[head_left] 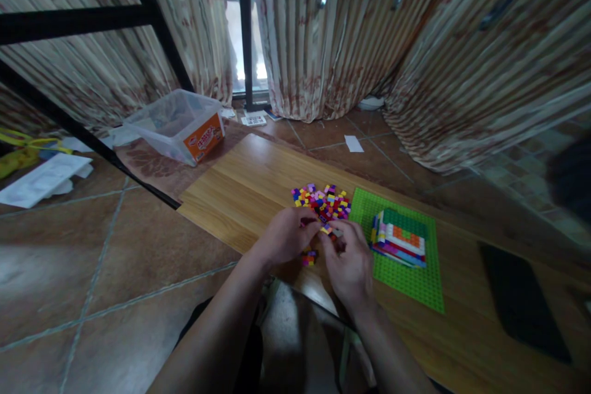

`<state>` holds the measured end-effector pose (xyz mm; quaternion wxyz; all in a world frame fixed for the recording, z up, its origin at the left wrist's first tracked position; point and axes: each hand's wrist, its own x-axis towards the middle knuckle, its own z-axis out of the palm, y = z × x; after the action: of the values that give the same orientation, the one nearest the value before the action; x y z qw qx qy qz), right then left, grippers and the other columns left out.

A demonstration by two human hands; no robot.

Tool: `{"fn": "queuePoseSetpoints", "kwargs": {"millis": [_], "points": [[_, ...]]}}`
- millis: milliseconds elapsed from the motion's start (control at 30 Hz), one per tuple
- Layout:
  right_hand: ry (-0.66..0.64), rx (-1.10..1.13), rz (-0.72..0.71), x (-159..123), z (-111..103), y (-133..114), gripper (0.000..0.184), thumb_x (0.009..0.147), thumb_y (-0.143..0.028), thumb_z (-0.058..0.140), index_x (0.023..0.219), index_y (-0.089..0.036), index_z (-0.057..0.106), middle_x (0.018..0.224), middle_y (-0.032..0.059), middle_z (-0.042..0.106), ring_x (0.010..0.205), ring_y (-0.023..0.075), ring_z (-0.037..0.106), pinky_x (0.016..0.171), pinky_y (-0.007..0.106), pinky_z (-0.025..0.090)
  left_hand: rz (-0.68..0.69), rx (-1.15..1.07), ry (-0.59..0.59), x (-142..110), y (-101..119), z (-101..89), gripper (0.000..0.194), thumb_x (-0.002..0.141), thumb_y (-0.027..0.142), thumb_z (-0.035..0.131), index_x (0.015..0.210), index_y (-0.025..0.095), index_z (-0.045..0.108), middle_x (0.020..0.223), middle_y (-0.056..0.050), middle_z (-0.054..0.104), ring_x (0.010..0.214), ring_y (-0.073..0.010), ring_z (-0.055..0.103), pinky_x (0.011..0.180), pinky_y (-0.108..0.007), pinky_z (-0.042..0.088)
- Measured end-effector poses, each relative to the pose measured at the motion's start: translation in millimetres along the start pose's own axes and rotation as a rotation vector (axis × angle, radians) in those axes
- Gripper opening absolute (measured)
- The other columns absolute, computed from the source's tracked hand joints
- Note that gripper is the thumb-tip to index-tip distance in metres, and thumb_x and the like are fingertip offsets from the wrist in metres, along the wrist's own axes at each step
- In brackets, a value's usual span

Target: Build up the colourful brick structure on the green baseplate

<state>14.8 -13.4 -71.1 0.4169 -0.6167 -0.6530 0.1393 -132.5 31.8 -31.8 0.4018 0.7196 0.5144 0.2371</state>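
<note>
Right hand: the right hand [348, 258] is closed narrow, thumb and fingers pinching small joined-looking bricks [326, 229], probably because pieces this small leave room only for fingertips.
Left hand: the left hand [293, 231] curls in from the left, its tips at the same bricks, perhaps to steady them; whether it grips too, I cannot tell.
Pieces in hand: held low over the table's near side, between the hands, seemingly to keep any dropped piece close.
Small cluster: a few bright bricks [308, 257] lie below the left hand, by the near edge, apart from the main heap.
Green baseplate: flat to the right, the baseplate [401, 289] carries a layered brick build [401, 237], likely as a firm, studded footing.
Loose heap: the mixed pile [323, 197] spreads just beyond the fingers, left of the baseplate, handy for picking.
Clear bin: the orange-labelled bin [170, 123] stands past the table's [231, 197] far left end, presumably set aside as storage.
</note>
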Motion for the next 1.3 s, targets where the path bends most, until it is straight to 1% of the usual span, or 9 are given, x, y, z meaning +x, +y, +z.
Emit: {"fn": "queuePoseSetpoints", "kwargs": {"millis": [133,233,400,567,767,900,1000,1133,1300], "points": [[0.052,0.144,0.071,-3,-2,-1,0.019,0.087,-0.028,0.058,0.103,-0.02,0.063,0.091,0.0033,0.065,0.07,0.0147,0.059,0.067,0.03,0.049,-0.025,-0.333,-0.123,-2,5,6.6,0.019,0.085,0.027,0.052,0.085,0.014,0.065,0.065,0.002,0.057,0.059,-0.0102,0.051,0.056,-0.021,0.04],[-0.003,0.29,0.112,-3,-5,0,0.02,0.085,-0.028,0.061,0.104,-0.021,0.063,0.087,0.0021,0.066,0.07,0.0143,0.059,0.067,0.029,0.049,-0.063,-0.445,-0.119,-2,5,10.0,0.015,0.083,0.022,0.052,0.087,0.013,0.063,0.067,0.002,0.057,0.058,-0.0095,0.051,0.056,-0.02,0.041],[-0.088,0.403,0.15,1,-11,6,0.021,0.088,-0.036,0.06,0.101,-0.02,0.067,0.092,0.0046,0.069,0.081,0.0175,0.063,0.073,0.031,0.05,0.014,-0.216,-0.04,-1,4,9.7,0.014,0.082,0.016,0.052,0.087,0.014,0.065,0.073,0.0,0.064,0.065,-0.0108,0.055,0.062,-0.021,0.042],[-0.091,0.289,0.068,7,-16,6,0.019,0.091,-0.036,0.057,0.088,-0.021,0.067,0.082,0.0019,0.065,0.076,0.016,0.059,0.069,0.029,0.046,0.049,-0.041,-0.052,-2,7,9.1,0.013,0.084,0.022,0.054,0.082,0.015,0.065,0.071,0.0,0.063,0.064,-0.0119,0.054,0.059,-0.021,0.039],[-0.154,0.251,0.03,6,-18,2,0.017,0.092,-0.034,0.053,0.091,-0.021,0.064,0.086,0.0021,0.065,0.077,0.0159,0.059,0.07,0.028,0.045,0.092,0.069,-0.115,-3,9,10.8,0.016,0.086,0.023,0.053,0.078,0.016,0.065,0.073,-0.001,0.065,0.065,-0.0123,0.055,0.061,-0.021,0.038],[-0.149,0.365,0.156,5,-13,4,0.02,0.092,-0.037,0.054,0.086,-0.02,0.063,0.082,0.0015,0.065,0.079,0.0169,0.06,0.073,0.029,0.045,0.087,0.155,-0.084,-3,9,13.1,0.024,0.089,0.032,0.053,0.074,0.016,0.063,0.068,-0.001,0.062,0.061,-0.0119,0.052,0.058,-0.022,0.036],[-0.136,0.538,0.294,4,-8,4,0.025,0.088,-0.043,0.058,0.082,-0.02,0.064,0.077,0.0009,0.065,0.074,0.0163,0.059,0.068,0.028,0.045,0.126,0.174,-0.081,-4,10,11.6,0.018,0.088,0.029,0.056,0.076,0.017,0.064,0.074,-0.001,0.064,0.066,-0.0123,0.054,0.061,-0.022,0.037],[-0.097,0.733,0.46,2,-3,2,0.031,0.08,-0.049,0.065,0.076,-0.019,0.064,0.064,-0.0018,0.059,0.058,0.0123,0.049,0.053,0.024,0.036,0.187,0.197,-0.115,-5,12,6.3,0.016,0.088,0.024,0.055,0.077,0.018,0.065,0.078,-0.002,0.066,0.069,-0.0132,0.056,0.065,-0.023,0.039],[-0.094,0.941,0.589,3,-1,-2,0.035,0.07,-0.053,0.073,0.073,-0.019,0.063,0.063,-0.0026,0.057,0.054,0.0099,0.044,0.049,0.022,0.034,0.254,0.228,-0.145,-4,12,4.6,0.015,0.088,0.018,0.052,0.078,0.018,0.063,0.082,-0.003,0.066,0.073,-0.0135,0.057,0.068,-0.024,0.041]]}}
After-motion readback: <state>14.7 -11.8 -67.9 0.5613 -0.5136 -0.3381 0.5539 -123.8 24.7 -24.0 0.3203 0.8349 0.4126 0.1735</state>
